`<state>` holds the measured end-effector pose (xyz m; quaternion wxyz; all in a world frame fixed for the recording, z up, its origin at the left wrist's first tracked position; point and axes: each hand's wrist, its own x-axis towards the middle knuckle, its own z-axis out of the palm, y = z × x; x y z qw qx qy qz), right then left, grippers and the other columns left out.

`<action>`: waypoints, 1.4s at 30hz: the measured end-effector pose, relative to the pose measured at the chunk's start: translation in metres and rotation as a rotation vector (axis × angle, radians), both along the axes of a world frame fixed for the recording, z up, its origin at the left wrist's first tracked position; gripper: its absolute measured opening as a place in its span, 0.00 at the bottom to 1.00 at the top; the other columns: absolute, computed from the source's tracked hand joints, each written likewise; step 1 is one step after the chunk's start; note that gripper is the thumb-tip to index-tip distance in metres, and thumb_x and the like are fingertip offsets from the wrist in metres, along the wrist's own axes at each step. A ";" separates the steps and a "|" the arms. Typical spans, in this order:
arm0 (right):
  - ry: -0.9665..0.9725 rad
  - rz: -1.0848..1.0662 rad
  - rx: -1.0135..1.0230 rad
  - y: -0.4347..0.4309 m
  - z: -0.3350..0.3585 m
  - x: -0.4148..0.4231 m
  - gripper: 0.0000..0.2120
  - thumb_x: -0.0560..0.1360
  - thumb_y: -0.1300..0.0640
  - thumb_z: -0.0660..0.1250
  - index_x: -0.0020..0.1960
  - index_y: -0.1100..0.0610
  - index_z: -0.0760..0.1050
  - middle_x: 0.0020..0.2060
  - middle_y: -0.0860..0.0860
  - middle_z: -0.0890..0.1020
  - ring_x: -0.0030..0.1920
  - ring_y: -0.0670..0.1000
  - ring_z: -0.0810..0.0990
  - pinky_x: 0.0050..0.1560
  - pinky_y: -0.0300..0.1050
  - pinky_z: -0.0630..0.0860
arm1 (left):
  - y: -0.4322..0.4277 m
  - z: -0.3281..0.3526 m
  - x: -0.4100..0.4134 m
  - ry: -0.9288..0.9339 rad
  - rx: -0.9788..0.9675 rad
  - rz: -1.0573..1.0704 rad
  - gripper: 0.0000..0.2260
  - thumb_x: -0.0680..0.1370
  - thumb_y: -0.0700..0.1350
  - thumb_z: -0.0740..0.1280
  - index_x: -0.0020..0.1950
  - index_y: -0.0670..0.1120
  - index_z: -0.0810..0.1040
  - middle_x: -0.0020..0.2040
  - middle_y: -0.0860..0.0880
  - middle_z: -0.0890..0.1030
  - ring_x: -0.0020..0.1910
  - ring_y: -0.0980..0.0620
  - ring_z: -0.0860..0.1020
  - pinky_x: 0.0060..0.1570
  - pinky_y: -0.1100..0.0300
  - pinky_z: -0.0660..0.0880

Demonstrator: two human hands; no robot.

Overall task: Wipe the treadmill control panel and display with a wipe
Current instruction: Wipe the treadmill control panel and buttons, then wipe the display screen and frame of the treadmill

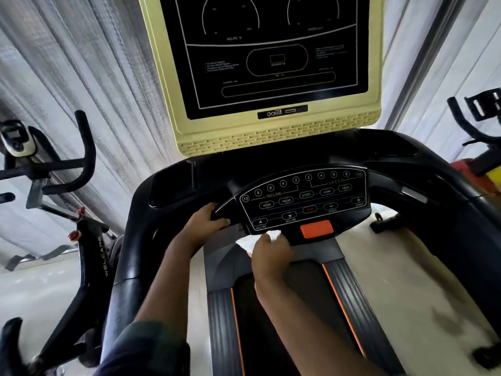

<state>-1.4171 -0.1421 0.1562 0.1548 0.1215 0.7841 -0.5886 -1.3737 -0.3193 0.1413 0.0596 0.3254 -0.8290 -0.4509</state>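
Observation:
The black control panel [303,199] with round buttons and an orange stop tab [316,228] sits in the middle of the treadmill console. Above it stands the dark display [271,50] in a pale yellow frame. My right hand [271,253] holds a white wipe [260,240] against the panel's lower edge, just left of the orange tab. My left hand [206,221] grips the black bar at the panel's left end.
Black handrails [130,240] curve down both sides of the console. The treadmill belt [298,308] with orange stripes runs below. An exercise bike [67,172] stands to the left, another [477,118] at the far right. Pale curtains hang behind.

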 end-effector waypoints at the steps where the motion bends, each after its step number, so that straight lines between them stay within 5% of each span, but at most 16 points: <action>1: 0.062 0.008 0.008 0.000 0.008 -0.006 0.12 0.78 0.61 0.62 0.57 0.66 0.78 0.54 0.63 0.83 0.56 0.64 0.81 0.56 0.51 0.77 | 0.002 0.002 -0.002 0.026 -0.068 0.023 0.19 0.72 0.53 0.73 0.62 0.54 0.76 0.54 0.51 0.81 0.48 0.57 0.80 0.46 0.60 0.75; 5: 0.260 0.088 -0.030 -0.010 0.046 -0.045 0.10 0.76 0.63 0.62 0.51 0.68 0.79 0.49 0.64 0.84 0.52 0.64 0.81 0.46 0.46 0.71 | 0.013 0.031 -0.019 0.280 -0.319 0.157 0.09 0.77 0.49 0.69 0.56 0.49 0.81 0.50 0.50 0.81 0.52 0.50 0.79 0.54 0.51 0.76; 9: 0.370 0.249 -0.079 -0.025 0.084 -0.079 0.06 0.74 0.62 0.64 0.45 0.64 0.79 0.41 0.57 0.83 0.46 0.61 0.81 0.45 0.52 0.78 | 0.016 0.088 -0.042 0.383 -0.176 0.056 0.11 0.81 0.55 0.60 0.51 0.52 0.81 0.45 0.53 0.84 0.48 0.55 0.81 0.52 0.55 0.76; 12: 0.444 0.323 -0.139 -0.038 0.113 -0.101 0.09 0.74 0.61 0.65 0.35 0.58 0.69 0.31 0.50 0.73 0.35 0.53 0.73 0.35 0.46 0.66 | 0.007 0.129 -0.064 0.386 -0.182 -0.017 0.12 0.84 0.50 0.60 0.58 0.46 0.80 0.50 0.47 0.84 0.53 0.45 0.81 0.60 0.47 0.75; 16: 0.510 0.404 -0.212 -0.057 0.152 -0.131 0.07 0.74 0.59 0.66 0.45 0.64 0.78 0.41 0.59 0.82 0.41 0.51 0.76 0.42 0.46 0.71 | -0.007 0.174 -0.090 0.390 -0.365 -0.033 0.11 0.80 0.40 0.65 0.62 0.45 0.78 0.48 0.46 0.83 0.47 0.44 0.82 0.49 0.54 0.77; 21: 0.623 0.532 -0.280 -0.086 0.192 -0.160 0.04 0.74 0.60 0.69 0.44 0.60 0.80 0.39 0.54 0.82 0.43 0.57 0.81 0.42 0.49 0.76 | -0.021 0.220 -0.104 0.486 -0.481 -0.019 0.06 0.80 0.37 0.67 0.55 0.46 0.78 0.43 0.55 0.80 0.38 0.63 0.77 0.41 0.67 0.74; 25: 0.683 0.616 -0.346 -0.110 0.220 -0.183 0.07 0.75 0.59 0.70 0.45 0.64 0.80 0.37 0.55 0.81 0.39 0.55 0.79 0.36 0.42 0.71 | -0.034 0.255 -0.112 0.505 -0.578 0.052 0.04 0.79 0.37 0.68 0.50 0.45 0.75 0.40 0.51 0.77 0.32 0.61 0.73 0.32 0.70 0.69; 27: 0.717 0.667 -0.389 -0.119 0.227 -0.190 0.07 0.75 0.57 0.72 0.44 0.62 0.80 0.35 0.53 0.81 0.36 0.50 0.79 0.32 0.35 0.72 | -0.043 0.267 -0.112 0.484 -0.669 0.088 0.05 0.78 0.37 0.69 0.49 0.45 0.75 0.40 0.52 0.76 0.34 0.58 0.71 0.32 0.66 0.67; 34: 0.850 0.800 -0.518 -0.159 0.242 -0.214 0.08 0.73 0.53 0.76 0.40 0.51 0.78 0.31 0.48 0.80 0.30 0.41 0.75 0.31 0.37 0.69 | -0.081 0.286 -0.120 0.503 -0.815 0.107 0.05 0.77 0.40 0.71 0.50 0.45 0.76 0.43 0.49 0.81 0.40 0.50 0.79 0.40 0.54 0.77; 37: 0.905 0.838 -0.554 -0.179 0.249 -0.221 0.10 0.74 0.52 0.76 0.46 0.58 0.80 0.37 0.53 0.83 0.36 0.46 0.80 0.35 0.43 0.73 | -0.105 0.289 -0.126 0.548 -0.859 0.074 0.05 0.77 0.41 0.72 0.49 0.47 0.77 0.41 0.54 0.82 0.40 0.55 0.79 0.40 0.60 0.76; 40: 1.058 0.783 -0.493 -0.204 0.258 -0.228 0.02 0.76 0.57 0.72 0.46 0.54 0.81 0.37 0.47 0.83 0.39 0.44 0.81 0.37 0.39 0.74 | -0.135 0.294 -0.132 0.637 -0.836 0.073 0.04 0.77 0.41 0.72 0.49 0.47 0.78 0.41 0.54 0.81 0.41 0.54 0.80 0.37 0.65 0.74; 42: 1.156 0.718 -0.459 -0.215 0.267 -0.233 0.06 0.77 0.58 0.71 0.43 0.49 0.80 0.36 0.44 0.83 0.39 0.42 0.81 0.36 0.39 0.74 | -0.156 0.299 -0.137 0.711 -0.776 0.098 0.02 0.79 0.42 0.70 0.49 0.48 0.78 0.43 0.56 0.81 0.42 0.55 0.79 0.37 0.69 0.71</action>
